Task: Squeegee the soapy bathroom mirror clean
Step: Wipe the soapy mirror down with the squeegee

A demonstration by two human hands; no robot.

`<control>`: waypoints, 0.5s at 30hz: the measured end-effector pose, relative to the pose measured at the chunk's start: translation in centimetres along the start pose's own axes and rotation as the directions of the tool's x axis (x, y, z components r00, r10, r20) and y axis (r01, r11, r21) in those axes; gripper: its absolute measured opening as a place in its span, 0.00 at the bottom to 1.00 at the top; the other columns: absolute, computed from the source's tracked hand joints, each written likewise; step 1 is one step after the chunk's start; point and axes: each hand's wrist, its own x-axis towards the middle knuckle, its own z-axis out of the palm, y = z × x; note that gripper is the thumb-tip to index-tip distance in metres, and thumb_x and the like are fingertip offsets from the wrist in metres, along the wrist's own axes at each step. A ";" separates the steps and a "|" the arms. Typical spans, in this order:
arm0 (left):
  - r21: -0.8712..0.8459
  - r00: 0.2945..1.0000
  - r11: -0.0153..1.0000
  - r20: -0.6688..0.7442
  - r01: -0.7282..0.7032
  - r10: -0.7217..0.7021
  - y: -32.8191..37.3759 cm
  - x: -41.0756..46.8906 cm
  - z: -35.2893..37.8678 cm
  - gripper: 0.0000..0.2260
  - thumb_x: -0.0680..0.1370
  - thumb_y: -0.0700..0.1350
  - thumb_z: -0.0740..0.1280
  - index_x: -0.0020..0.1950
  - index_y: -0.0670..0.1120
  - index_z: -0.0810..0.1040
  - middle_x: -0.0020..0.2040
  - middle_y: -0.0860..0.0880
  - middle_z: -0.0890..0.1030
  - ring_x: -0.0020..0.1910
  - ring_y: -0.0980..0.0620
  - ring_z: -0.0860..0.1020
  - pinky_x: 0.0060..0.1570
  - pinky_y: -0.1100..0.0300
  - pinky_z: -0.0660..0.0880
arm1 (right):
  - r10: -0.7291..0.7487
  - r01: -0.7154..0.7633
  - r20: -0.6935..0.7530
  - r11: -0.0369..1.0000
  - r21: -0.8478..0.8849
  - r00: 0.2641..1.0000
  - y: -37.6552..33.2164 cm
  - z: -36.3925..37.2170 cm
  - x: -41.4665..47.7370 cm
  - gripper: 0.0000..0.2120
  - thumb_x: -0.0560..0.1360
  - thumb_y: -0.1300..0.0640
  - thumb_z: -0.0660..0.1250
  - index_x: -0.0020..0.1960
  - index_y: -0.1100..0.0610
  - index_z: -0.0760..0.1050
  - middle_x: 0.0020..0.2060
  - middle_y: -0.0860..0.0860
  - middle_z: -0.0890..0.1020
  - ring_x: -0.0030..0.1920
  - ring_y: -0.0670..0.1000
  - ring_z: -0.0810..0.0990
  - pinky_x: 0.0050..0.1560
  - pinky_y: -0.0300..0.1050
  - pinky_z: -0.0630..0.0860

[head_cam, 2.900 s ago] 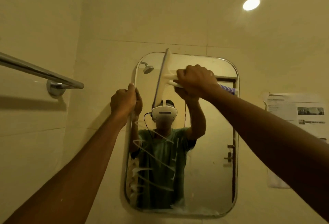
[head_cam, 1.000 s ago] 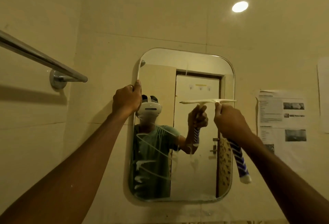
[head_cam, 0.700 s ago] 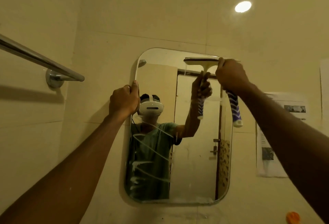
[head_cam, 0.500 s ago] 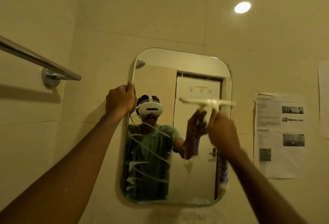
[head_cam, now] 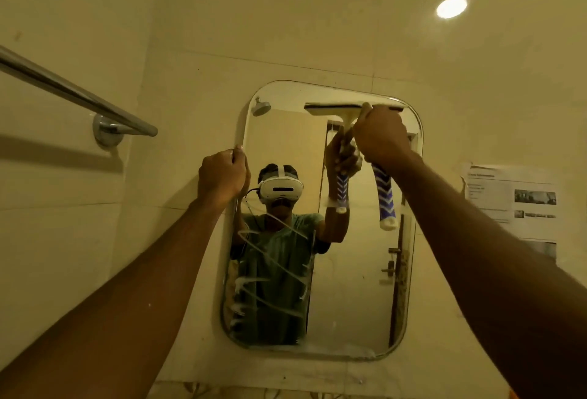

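Light, likely slick: right hand (head_cam: 382, 140) wraps the squeegee (head_cam: 333, 110) at mirror's (head_cam: 349, 287) one o'clock, left hand (head_cam: 222, 173) grips its edge

1. Rounded-corner rectangular wall mirror (head_cam: 355, 271): hung upright, taller than wide. Right half mostly clear. White soap streaks (head_cam: 270, 271) looping across the lower left. Along the bottom edge, what looks like foam (head_cam: 343, 349).
2. White plastic squeegee (head_cam: 336, 110) with a blue-and-white chevron handle: blade level and flat against the glass just under the top edge, right of centre. Handle hanging down, slanted slightly rightward.
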 end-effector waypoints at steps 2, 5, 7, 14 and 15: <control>-0.007 1.000 1.000 0.007 0.009 -0.009 -0.1 0.0 0.1 0.22 0.83 0.53 0.52 0.48 0.39 0.79 0.37 0.46 0.76 0.31 0.56 0.70 0.30 0.64 0.63 | 0.016 -0.017 0.053 1.000 0.025 0.998 1.4 1.0 -2.2 0.19 0.83 0.46 0.51 0.45 0.56 0.73 0.33 0.50 0.79 0.29 0.46 0.77 0.30 0.40 0.74; -0.004 1.000 1.000 0.006 0.003 -0.003 -0.1 0.0 0.0 0.23 0.83 0.53 0.52 0.50 0.38 0.79 0.42 0.43 0.79 0.39 0.51 0.72 0.36 0.60 0.65 | 0.026 -0.035 0.142 0.997 0.063 0.989 4.2 2.6 -7.7 0.14 0.82 0.48 0.55 0.51 0.56 0.74 0.34 0.50 0.80 0.30 0.45 0.78 0.28 0.38 0.72; 0.000 1.000 1.000 0.014 -0.002 0.002 -0.1 -0.1 -0.3 0.23 0.83 0.53 0.52 0.50 0.38 0.80 0.43 0.42 0.80 0.40 0.50 0.72 0.38 0.59 0.65 | 0.035 -0.046 0.190 0.998 0.051 0.981 5.1 2.9 -11.4 0.13 0.82 0.48 0.56 0.49 0.55 0.73 0.34 0.49 0.79 0.30 0.45 0.78 0.28 0.35 0.70; -0.021 0.999 1.000 0.052 0.003 -0.002 -0.9 -1.3 -0.3 0.21 0.83 0.55 0.52 0.43 0.43 0.76 0.39 0.45 0.77 0.37 0.50 0.74 0.32 0.61 0.67 | 0.072 -0.068 0.121 0.997 -0.036 0.990 4.8 -1.3 -8.4 0.18 0.83 0.52 0.53 0.37 0.54 0.70 0.30 0.49 0.74 0.27 0.46 0.73 0.27 0.36 0.69; -0.024 0.999 1.000 0.053 0.004 -0.003 -1.0 -1.3 -0.3 0.21 0.83 0.55 0.52 0.41 0.44 0.75 0.39 0.45 0.77 0.35 0.51 0.74 0.30 0.62 0.67 | 0.092 -0.091 0.069 0.996 -0.018 0.993 4.7 -2.0 -6.7 0.18 0.84 0.52 0.53 0.38 0.55 0.71 0.30 0.50 0.75 0.27 0.46 0.74 0.27 0.37 0.70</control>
